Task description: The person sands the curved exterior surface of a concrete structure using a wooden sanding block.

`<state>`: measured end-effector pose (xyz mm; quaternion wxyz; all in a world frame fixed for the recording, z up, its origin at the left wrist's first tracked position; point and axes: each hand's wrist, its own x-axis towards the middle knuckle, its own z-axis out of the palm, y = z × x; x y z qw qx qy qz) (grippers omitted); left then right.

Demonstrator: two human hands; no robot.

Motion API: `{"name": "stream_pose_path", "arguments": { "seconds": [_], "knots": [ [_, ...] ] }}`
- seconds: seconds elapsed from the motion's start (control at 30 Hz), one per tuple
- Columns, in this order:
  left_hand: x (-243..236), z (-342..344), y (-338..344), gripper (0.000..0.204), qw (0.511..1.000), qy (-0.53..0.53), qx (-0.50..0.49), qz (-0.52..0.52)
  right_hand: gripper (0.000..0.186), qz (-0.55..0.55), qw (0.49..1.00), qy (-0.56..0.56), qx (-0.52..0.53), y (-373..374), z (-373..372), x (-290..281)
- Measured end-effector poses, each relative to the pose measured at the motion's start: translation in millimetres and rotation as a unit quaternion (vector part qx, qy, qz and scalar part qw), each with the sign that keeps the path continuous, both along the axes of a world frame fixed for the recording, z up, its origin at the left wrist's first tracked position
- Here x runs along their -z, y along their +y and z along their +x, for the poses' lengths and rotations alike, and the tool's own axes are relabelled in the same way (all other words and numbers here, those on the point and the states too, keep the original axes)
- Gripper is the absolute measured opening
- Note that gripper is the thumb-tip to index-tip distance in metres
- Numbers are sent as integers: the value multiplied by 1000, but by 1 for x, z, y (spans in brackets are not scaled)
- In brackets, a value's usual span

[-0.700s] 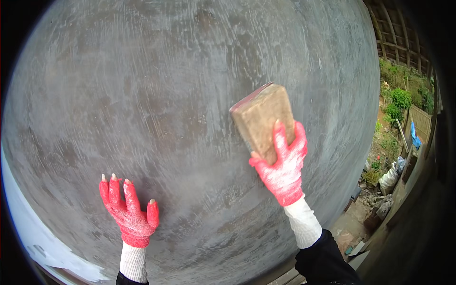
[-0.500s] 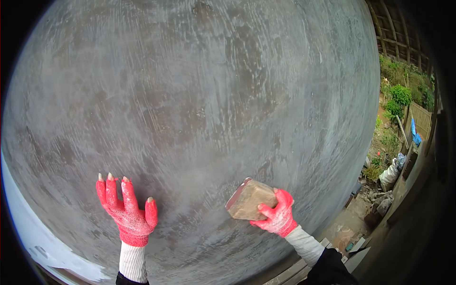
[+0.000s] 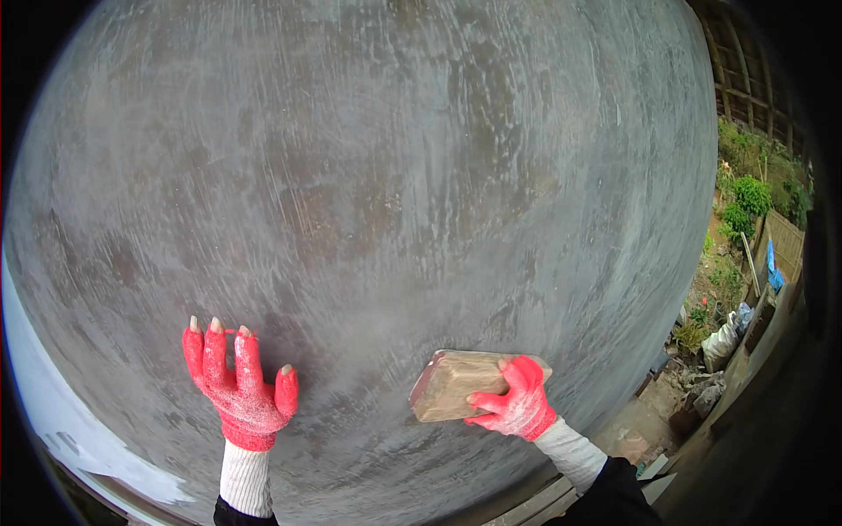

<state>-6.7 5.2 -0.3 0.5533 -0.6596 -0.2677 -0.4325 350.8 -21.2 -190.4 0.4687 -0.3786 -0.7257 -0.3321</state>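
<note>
A large grey plastered wall (image 3: 351,175), streaked and mottled, fills most of the view. My left hand (image 3: 246,394), in a red glove with bare fingertips and a white cuff, rests against the wall with its fingers spread. At the lower right, my right hand (image 3: 517,401), gloved the same way, grips a wooden sanding block (image 3: 456,386). The block has a dark red edge along its left end. Its working face is turned to the wall and hidden from me.
Beyond the wall's right edge lie green bushes (image 3: 745,200), a white sack (image 3: 721,340) and a blue cloth (image 3: 774,267). Planks (image 3: 535,504) lie low at the right. A pale whitish surface (image 3: 79,430) borders the wall at the lower left.
The sanding block has tilted closer to level and sits slightly lower, with more of its length showing. My left hand keeps its spread pose on the wall. The whole view has shifted a little.
</note>
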Motion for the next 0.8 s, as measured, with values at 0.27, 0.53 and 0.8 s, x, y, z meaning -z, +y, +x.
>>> {"name": "stream_pose_path", "arguments": {
  "seconds": [0.27, 0.53, 0.8],
  "knots": [
    [2, 5, -2, 56, 999, 15, 11, -30, 91, 94, 932, 333, 110, 18, 38, -218],
    [2, 4, -2, 48, 999, -21, 35, -7, 85, 14, 1000, -16, 15, -2, 47, -39],
    [8, -1, -1, 56, 1000, 16, 3, -11, 95, 91, 967, 205, 121, 20, 42, -152]
  ]
}}
